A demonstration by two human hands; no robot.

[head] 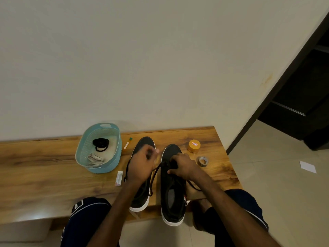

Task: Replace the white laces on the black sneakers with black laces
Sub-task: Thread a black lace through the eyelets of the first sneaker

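Two black sneakers with white soles stand side by side on the wooden table (44, 175), toes toward the wall. The left sneaker (142, 196) lies partly under my left hand (142, 163), which pinches one end of a black lace (154, 177) pulled up and to the left. That lace runs into the eyelets of the right sneaker (173, 196). My right hand (183, 166) grips the right sneaker's laced front, fingers curled over the lace there. Another lace end trails off to the right of that shoe.
A light blue basket (83, 150) at the left holds a coiled black lace (100, 144) and white laces (94, 160). A small tube (127, 143), a flat packet (119, 178), an orange-lidded jar (194, 146) and a tape roll (203, 161) lie around the shoes. My knees are below the table's front edge.
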